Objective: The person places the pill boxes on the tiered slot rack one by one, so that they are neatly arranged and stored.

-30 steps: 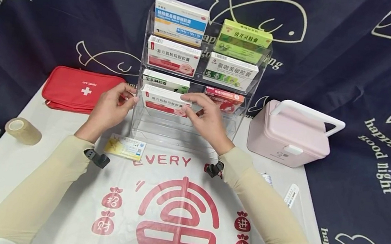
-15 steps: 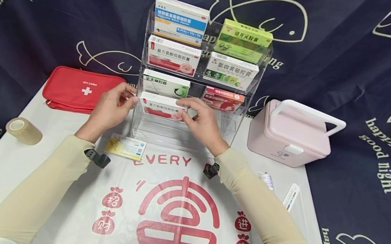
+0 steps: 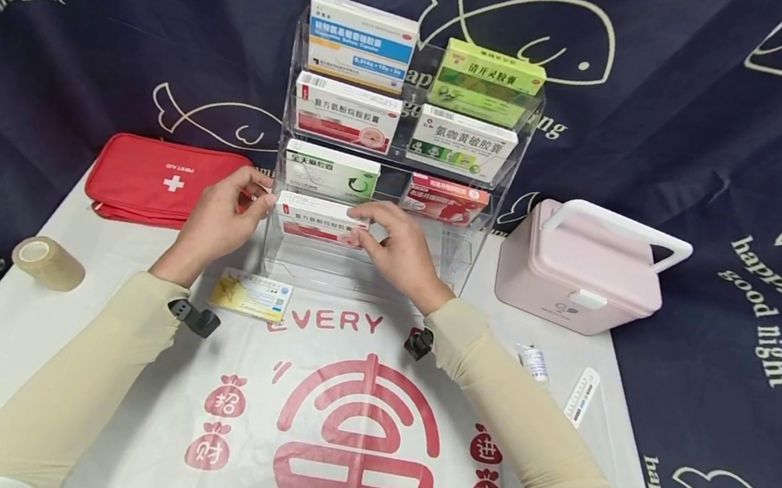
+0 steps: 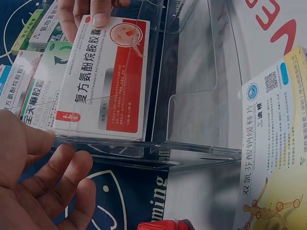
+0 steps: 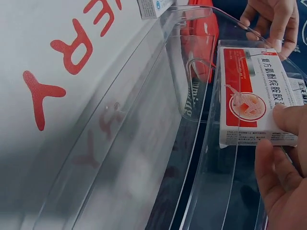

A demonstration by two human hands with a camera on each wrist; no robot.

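A clear plastic display rack (image 3: 364, 274) stands on the table with medicine boxes in its tiers. My right hand (image 3: 405, 250) pinches the right end of a white and red medicine box (image 3: 318, 225), thumb in front and fingers at its top and back. This box sits upright in the lower left pocket, below a white and green box (image 3: 329, 171). Up close in the left wrist view, the same medicine box (image 4: 103, 79) is behind the clear pocket wall. My left hand (image 3: 221, 214) grips the rack's left side edge with thumb and fingertips, close to the box's left end.
A red first-aid pouch (image 3: 165, 181) and a tan bandage roll (image 3: 47, 263) lie at left. A yellow and white box (image 3: 250, 295) lies before the rack. At right are a pink case (image 3: 576, 272), a small wrapped roll (image 3: 533, 362) and a thermometer (image 3: 582, 395).
My right hand has lowered the white and red medicine box into the pocket, uncovering more of the white and green box behind it. My left hand has stayed at the rack's edge.
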